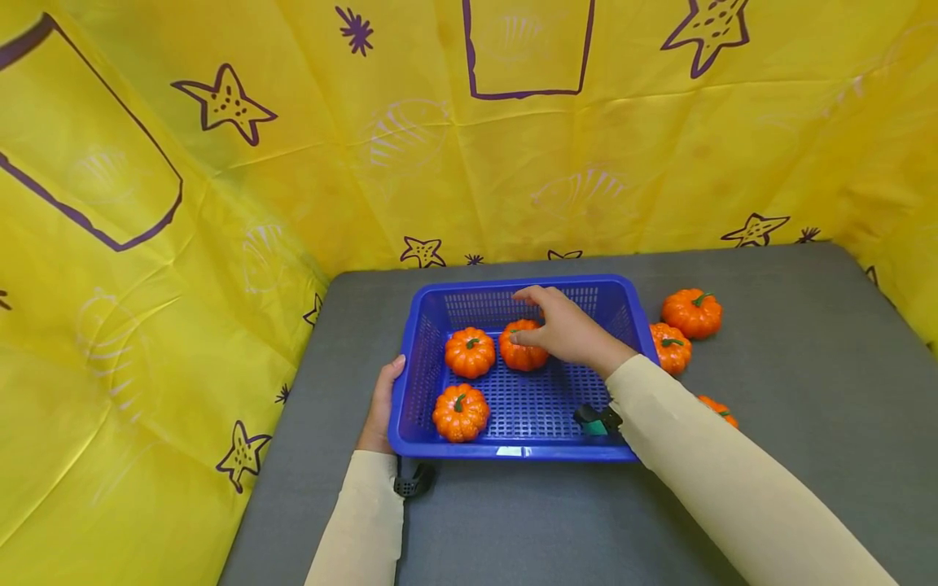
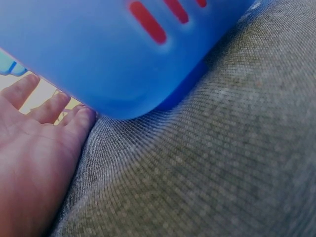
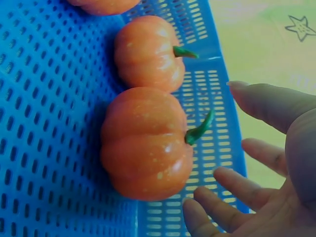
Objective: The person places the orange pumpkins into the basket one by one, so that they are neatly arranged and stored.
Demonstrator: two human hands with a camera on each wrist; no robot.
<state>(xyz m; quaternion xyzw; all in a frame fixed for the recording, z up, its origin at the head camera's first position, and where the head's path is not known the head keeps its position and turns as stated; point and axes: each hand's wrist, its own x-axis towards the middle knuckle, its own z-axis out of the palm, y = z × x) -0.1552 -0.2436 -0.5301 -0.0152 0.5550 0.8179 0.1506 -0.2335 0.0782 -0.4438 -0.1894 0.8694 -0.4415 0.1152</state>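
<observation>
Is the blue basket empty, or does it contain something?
Not empty: three orange pumpkins sit inside the blue basket, with bare floor showing.

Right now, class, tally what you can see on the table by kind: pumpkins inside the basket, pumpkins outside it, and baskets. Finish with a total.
Pumpkins inside: 3
Pumpkins outside: 3, one partly hidden by the right sleeve
Basket: 1
Total: 7

Pumpkin partly behind sleeve, basket cropped in left-wrist view
</observation>
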